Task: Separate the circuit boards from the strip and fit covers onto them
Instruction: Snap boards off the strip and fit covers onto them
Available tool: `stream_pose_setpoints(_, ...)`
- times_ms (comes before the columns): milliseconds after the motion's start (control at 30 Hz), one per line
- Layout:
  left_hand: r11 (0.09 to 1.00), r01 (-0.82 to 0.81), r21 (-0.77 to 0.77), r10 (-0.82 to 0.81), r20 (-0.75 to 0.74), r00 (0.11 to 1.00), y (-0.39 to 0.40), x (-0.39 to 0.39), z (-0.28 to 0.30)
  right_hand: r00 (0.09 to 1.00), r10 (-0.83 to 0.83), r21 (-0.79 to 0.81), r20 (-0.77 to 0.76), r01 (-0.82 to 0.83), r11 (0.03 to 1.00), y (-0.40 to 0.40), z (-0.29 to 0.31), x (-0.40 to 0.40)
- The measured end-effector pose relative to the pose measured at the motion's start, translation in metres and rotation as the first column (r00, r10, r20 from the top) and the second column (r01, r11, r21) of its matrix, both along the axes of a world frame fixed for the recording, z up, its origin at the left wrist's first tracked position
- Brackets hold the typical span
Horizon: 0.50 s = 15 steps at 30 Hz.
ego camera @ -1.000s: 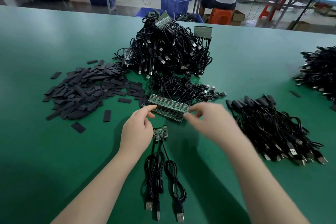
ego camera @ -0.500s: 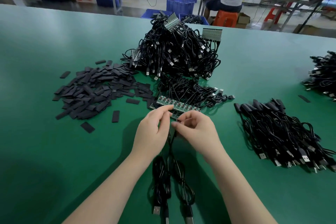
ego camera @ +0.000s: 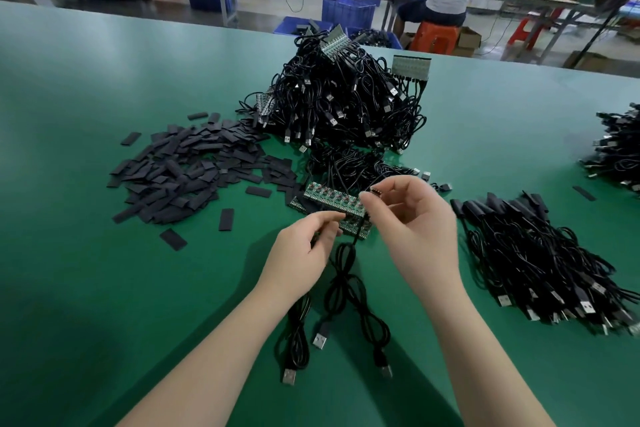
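Left hand [ego camera: 304, 253]: over the middle of the table [ego camera: 104, 288], thumb and forefinger pinched at the near edge of the strip [ego camera: 334, 206]; what they grip is hidden by the fingers, likely a small board with a cable.
Right hand [ego camera: 412, 229]: raised just right of the strip, thumb and forefinger tips pinching a small board [ego camera: 375, 191] with a cable [ego camera: 349, 253] hanging from it.
Strip: green row of joined boards, lying mid-table just beyond both hands, its cables running back toward the big pile [ego camera: 346, 104].
Loose cables [ego camera: 346, 305]: coiled between the forearms, toward the near edge, USB plugs pointing nearward.
Covers [ego camera: 187, 170]: flat black sleeves heaped left of the strip, a few strays beside the heap.
Big pile: tangled black cables with more strips sticking out, toward the far edge.
Right heap [ego camera: 540, 260]: cables with black covers on their ends, right of the right hand.
Far-right pile [ego camera: 620, 152]: more cables at the right edge.
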<state>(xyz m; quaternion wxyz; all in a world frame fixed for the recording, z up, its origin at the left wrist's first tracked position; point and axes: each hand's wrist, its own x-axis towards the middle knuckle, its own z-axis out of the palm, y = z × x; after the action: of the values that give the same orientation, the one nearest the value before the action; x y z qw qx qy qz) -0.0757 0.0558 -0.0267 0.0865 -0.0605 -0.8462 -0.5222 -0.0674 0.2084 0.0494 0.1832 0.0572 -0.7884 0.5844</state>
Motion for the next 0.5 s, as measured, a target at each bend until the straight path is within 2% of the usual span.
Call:
stream_pose_setpoints(133,0.994,0.047,-0.103,-0.045,0.016,0.999,0.001,0.0,-0.003,0.961,-0.149,-0.134,-0.233,0.121,0.984,0.005,0.017,0.012)
stream_pose_setpoints(233,0.989,0.098,-0.11,-0.103,-0.04,0.994,0.003,0.0,-0.006,0.928,-0.135,-0.086,-0.346,0.112,0.99,0.007,0.031,0.022)
stream_pose_setpoints(300,0.978,0.16,-0.137,-0.18,-0.146,0.973,0.005,0.001,-0.006,0.955,-0.005,-0.027,-0.297,-0.003,1.0,0.006,0.037,0.027)
stream_pose_setpoints(367,0.965,0.229,-0.13,-0.25,-0.183,0.951,0.006,0.002,-0.003,0.968,0.107,0.014,-0.227,-0.107,0.994,0.004,0.037,0.03)
stream_pose_setpoints(433,0.941,0.283,-0.183,-0.315,-0.175,0.933,0.007,0.003,-0.002,0.977,0.132,0.04,-0.168,-0.127,0.991,0.004,0.034,0.03)
stream_pose_setpoints(500,0.912,0.287,-0.294,-0.342,-0.155,0.927,0.007,0.007,-0.003,0.985,0.081,0.051,-0.155,-0.074,0.996,0.005,0.031,0.029)
